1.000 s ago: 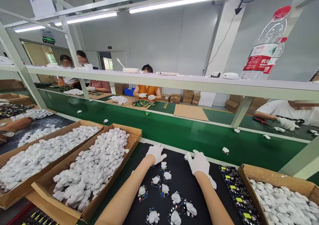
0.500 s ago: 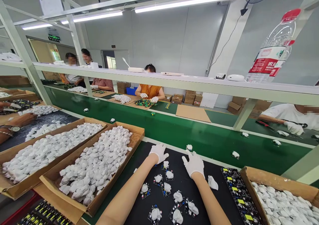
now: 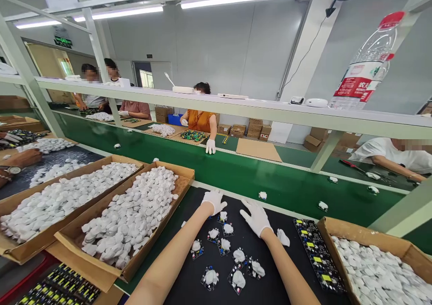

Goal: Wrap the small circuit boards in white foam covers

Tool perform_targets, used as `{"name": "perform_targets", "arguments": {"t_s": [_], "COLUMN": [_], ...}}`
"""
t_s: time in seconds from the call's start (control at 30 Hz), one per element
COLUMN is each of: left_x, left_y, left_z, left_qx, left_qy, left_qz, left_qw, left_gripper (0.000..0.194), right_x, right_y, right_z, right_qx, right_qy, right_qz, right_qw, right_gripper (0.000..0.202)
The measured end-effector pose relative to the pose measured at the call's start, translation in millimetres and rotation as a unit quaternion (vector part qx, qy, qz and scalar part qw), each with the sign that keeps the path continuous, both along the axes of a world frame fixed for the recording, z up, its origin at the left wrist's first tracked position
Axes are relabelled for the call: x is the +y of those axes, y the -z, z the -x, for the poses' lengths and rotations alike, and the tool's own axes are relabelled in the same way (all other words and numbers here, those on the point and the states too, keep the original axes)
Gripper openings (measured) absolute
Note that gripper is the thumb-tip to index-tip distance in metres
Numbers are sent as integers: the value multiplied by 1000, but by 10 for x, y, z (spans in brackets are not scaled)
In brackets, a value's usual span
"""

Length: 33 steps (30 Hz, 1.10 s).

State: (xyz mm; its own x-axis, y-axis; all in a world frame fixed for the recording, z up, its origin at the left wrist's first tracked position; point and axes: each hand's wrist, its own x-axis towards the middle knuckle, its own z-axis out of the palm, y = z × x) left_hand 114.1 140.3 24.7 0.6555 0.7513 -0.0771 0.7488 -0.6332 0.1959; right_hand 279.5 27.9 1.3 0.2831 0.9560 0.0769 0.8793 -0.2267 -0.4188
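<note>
My left hand (image 3: pixel 214 201), in a white glove, is over the far edge of the black mat (image 3: pixel 182 264). Its fingers reach forward with the thumb apart, and part of a small circuit board shows under it. My right hand (image 3: pixel 256 217), also gloved, has its fingers stretched out with nothing in them, near the belt's edge. Between my forearms lie several small circuit boards, each topped with a soft white lump (image 3: pixel 238 279). A loose white lump (image 3: pixel 283 237) lies right of my right wrist. Beyond my hand, one lump-topped board (image 3: pixel 262 195) is on the green belt (image 3: pixel 229 174).
Cardboard trays of white lumps stand left (image 3: pixel 124 275) and right (image 3: pixel 367 235). A panel of joined boards (image 3: pixel 317 255) lies beside the right tray. A shelf (image 3: pixel 236 108) with a water bottle (image 3: pixel 361 70) crosses above the belt. Co-workers sit across and at left.
My right hand has drawn back slightly from the board on the belt, which now sits farther from it. A co-worker opposite has reached a gloved hand to the belt. My left hand stays nearly in place.
</note>
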Motion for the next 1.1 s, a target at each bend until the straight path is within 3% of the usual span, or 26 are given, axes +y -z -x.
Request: {"name": "perform_targets", "arguments": {"t_s": [0.13,0.23,0.33,0.43,0.5,0.57,0.63,0.67,0.73,0.8,0.9,1.1], "left_x": [24,-39,-370,-927,-1272,-1490,-1554,-1535,-1423,-1257,-991,-665], "left_y": [-184,-500,-893,-1103,-1022,-756,-375,-176,173,407,539,457], "left_z": [77,172,314,524,701,904,1129,1244,1451,1587,1589,1084], "left_qx": [-16,-45,-105,-246,-221,-186,-173,-176,-174,-173,-193,-221], "left_qy": [13,30,60,202,296,296,183,87,-49,-141,-169,-177], "left_qz": [24,31,-1,-24,-8,14,9,-11,-40,-40,-32,3], "left_qw": [999,998,993,948,929,937,968,980,983,974,966,959], "left_gripper": [53,56,53,44,46,50,57,61,65,65,58,51], "right_x": [-279,-617,-1010,-1387,-1586,-1718,-1777,-1782,-1763,-1728,-1688,-1688], "right_y": [-11,-8,20,92,165,251,342,385,458,508,552,655], "right_z": [50,125,227,354,441,517,573,591,606,599,571,522], "right_qx": [89,158,271,273,242,203,155,130,86,59,33,-3], "right_qy": [-40,-65,-90,-90,-92,-75,-40,-25,-8,-5,-1,1], "right_qz": [-23,-50,-93,-87,-72,-65,-61,-62,-76,-102,-137,-149], "right_qw": [995,984,954,954,963,974,985,989,993,993,990,989], "right_gripper": [43,45,48,55,61,66,65,63,56,50,47,47]}}
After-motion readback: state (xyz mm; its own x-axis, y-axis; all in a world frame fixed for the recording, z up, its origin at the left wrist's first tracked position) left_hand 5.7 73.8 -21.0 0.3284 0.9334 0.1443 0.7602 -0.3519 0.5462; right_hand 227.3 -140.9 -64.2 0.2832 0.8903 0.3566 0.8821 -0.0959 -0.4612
